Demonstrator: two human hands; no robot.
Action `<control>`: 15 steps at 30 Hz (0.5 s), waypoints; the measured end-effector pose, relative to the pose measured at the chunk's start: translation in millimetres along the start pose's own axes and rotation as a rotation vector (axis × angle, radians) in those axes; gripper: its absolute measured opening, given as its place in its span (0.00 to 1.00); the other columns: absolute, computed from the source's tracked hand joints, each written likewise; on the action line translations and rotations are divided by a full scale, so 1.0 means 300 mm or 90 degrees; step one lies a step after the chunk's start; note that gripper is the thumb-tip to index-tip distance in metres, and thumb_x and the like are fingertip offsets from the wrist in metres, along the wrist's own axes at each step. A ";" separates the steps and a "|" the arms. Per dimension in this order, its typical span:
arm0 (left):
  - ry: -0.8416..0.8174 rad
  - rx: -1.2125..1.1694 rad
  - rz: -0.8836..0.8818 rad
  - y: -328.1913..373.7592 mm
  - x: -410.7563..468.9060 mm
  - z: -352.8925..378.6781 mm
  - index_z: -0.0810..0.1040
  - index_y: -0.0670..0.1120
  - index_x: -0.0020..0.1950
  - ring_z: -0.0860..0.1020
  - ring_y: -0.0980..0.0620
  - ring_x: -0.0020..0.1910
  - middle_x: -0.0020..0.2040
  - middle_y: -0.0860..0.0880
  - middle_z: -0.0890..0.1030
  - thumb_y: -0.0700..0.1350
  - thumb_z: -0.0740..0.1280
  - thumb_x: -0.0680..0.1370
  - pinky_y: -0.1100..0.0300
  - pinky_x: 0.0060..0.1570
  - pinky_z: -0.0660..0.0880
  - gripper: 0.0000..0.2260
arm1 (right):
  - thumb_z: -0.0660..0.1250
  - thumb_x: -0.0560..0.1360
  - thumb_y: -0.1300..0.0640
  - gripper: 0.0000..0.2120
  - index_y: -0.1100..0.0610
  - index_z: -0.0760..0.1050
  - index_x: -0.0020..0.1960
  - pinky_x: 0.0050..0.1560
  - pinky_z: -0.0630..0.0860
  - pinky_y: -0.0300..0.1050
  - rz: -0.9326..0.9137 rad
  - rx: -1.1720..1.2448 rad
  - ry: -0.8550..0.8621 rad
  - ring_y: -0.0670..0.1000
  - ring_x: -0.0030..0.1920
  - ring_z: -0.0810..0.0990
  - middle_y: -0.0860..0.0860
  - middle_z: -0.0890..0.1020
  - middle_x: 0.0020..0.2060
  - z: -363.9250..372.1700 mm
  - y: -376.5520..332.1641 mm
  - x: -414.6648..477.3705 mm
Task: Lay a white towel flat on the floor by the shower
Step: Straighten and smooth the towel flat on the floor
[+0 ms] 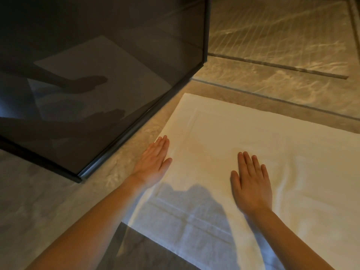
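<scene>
A white towel [243, 133] lies spread on the beige stone floor, its far edge close to the shower threshold. My left hand [153, 160] rests palm down with fingers together on the towel's left edge, partly over the floor. My right hand [251, 182] lies flat on the middle of the towel, fingers slightly apart. Neither hand grips the cloth. Faint creases run to the right of my right hand. A shadow covers the towel's near part.
A dark tinted glass shower panel [97, 84] in a black frame stands at the left, reflecting the towel and my arms. The shower floor [282, 36] with a narrow drain slot lies beyond the towel. Dark tile [132, 248] shows at the near edge.
</scene>
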State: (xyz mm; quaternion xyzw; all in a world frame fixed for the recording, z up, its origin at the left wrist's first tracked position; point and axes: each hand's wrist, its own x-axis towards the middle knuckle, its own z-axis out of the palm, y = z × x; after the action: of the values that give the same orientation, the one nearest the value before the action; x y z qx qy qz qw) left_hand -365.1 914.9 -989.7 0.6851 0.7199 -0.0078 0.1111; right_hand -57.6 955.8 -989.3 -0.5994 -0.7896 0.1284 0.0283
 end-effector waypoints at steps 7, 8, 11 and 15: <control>0.106 -0.027 0.193 0.317 -0.222 0.077 0.52 0.42 0.79 0.50 0.50 0.78 0.79 0.45 0.52 0.54 0.48 0.84 0.53 0.76 0.46 0.26 | 0.41 0.82 0.49 0.27 0.54 0.45 0.79 0.77 0.40 0.49 -0.026 0.031 0.020 0.51 0.78 0.42 0.49 0.47 0.79 -0.026 -0.104 -0.142; 0.098 -0.012 0.212 0.348 -0.239 0.099 0.54 0.42 0.78 0.52 0.49 0.78 0.79 0.45 0.54 0.53 0.49 0.84 0.51 0.76 0.47 0.26 | 0.41 0.82 0.49 0.27 0.54 0.45 0.79 0.77 0.38 0.49 -0.041 0.022 0.019 0.51 0.78 0.41 0.49 0.47 0.79 -0.010 -0.125 -0.180; 0.064 -0.017 0.209 0.380 -0.252 0.133 0.54 0.42 0.79 0.50 0.50 0.78 0.79 0.45 0.54 0.53 0.49 0.83 0.52 0.76 0.44 0.26 | 0.40 0.82 0.50 0.27 0.54 0.41 0.79 0.76 0.36 0.49 -0.054 0.005 0.000 0.51 0.77 0.37 0.49 0.44 0.78 0.045 -0.155 -0.265; 0.034 -0.030 0.213 0.358 -0.251 0.135 0.52 0.45 0.79 0.45 0.52 0.78 0.80 0.48 0.51 0.55 0.49 0.83 0.56 0.76 0.45 0.27 | 0.37 0.80 0.47 0.30 0.56 0.47 0.79 0.77 0.44 0.53 -0.051 -0.002 0.007 0.53 0.78 0.43 0.50 0.48 0.78 0.074 -0.142 -0.294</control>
State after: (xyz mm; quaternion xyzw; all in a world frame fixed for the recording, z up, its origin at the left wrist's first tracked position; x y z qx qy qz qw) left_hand -250.1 840.8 -1001.1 0.7927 0.5982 0.0464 0.1076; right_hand -77.4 857.4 -991.0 -0.5678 -0.8132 0.1226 0.0364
